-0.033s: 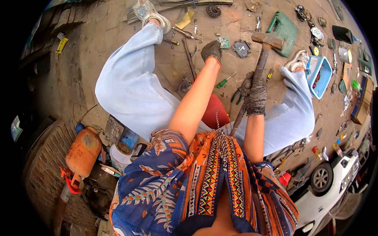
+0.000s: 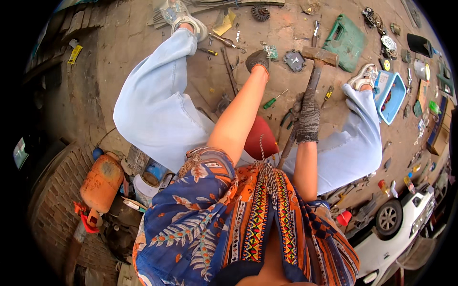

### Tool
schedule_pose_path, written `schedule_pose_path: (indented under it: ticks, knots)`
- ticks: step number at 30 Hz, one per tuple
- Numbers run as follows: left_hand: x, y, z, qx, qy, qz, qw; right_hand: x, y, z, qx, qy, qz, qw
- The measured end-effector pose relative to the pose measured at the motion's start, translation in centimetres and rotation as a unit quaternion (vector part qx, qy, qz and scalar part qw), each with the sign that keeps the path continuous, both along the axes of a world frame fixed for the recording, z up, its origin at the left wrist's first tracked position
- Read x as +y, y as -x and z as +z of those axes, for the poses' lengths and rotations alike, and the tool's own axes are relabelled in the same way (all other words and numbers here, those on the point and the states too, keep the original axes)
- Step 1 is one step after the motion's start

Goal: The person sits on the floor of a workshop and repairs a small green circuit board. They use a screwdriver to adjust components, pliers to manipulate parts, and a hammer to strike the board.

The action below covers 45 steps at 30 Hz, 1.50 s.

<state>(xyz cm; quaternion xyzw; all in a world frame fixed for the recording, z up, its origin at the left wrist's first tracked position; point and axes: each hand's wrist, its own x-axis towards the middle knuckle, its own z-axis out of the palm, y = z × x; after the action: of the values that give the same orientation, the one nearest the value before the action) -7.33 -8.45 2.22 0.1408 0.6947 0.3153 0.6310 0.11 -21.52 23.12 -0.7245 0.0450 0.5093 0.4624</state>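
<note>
Hammer (image 2: 313,79): pulls in a bit, near black plate (image 2: 294,60), no hit showing yet | right hand (image 2: 307,118): wrapped round handle | left hand (image 2: 258,59): curled by green board (image 2: 271,52), can't tell if holding

Soft daylight, dark curved fisheye rim

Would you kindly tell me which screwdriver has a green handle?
The green-handled screwdriver lies left of the right hand; one yellow-and-black screwdriver lies by the left shoe, another right of the hammer.
</note>
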Motion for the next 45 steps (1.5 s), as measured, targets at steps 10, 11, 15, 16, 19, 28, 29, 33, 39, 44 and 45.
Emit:
schedule_pose_path:
  ticks: [10,11,15,16,19,28,29,33,39,44,45]
  knots:
    - [3.0,-0.3,-0.3,0.320,-0.171,-0.299,0.883,-1.0,3.4,-6.4,-0.171,0.106,0.051,0.978]
    - [2.9,0.2,0.0,0.322,-0.202,-0.298,0.876,-1.4,3.6,-7.6,-0.218,0.108,0.097,0.965]
    - [1.9,1.8,-0.1,0.387,-0.312,-0.267,0.826,0.1,2.7,-8.3,-0.285,0.124,0.203,0.928]
    - [2.1,2.1,-0.3,0.356,-0.296,-0.266,0.846,0.1,2.7,-8.5,-0.277,0.104,0.185,0.937]
    - [2.7,2.9,-0.8,0.314,-0.253,-0.330,0.853,0.1,3.0,-8.5,-0.271,0.065,0.188,0.942]
    - [3.4,2.2,-0.8,0.289,-0.233,-0.382,0.846,-1.6,2.9,-9.4,-0.240,0.044,0.149,0.958]
    - [3.3,2.1,-0.9,0.287,-0.242,-0.374,0.848,-1.5,2.7,-9.1,-0.282,0.044,0.165,0.944]
    - [2.7,3.3,0.1,0.182,-0.243,-0.288,0.908,-1.0,2.7,-10.2,-0.398,0.143,0.270,0.865]
    - [3.1,2.7,-2.3,0.042,-0.150,-0.168,0.973,-0.7,2.4,-12.3,-0.349,0.222,0.304,0.858]
    - [3.2,2.2,1.3,-0.049,-0.064,-0.079,0.994,-1.0,2.6,-9.8,-0.288,0.100,0.136,0.943]
    - [3.4,2.3,1.9,-0.060,-0.054,-0.074,0.994,-1.0,2.8,-9.9,-0.297,0.100,0.137,0.940]
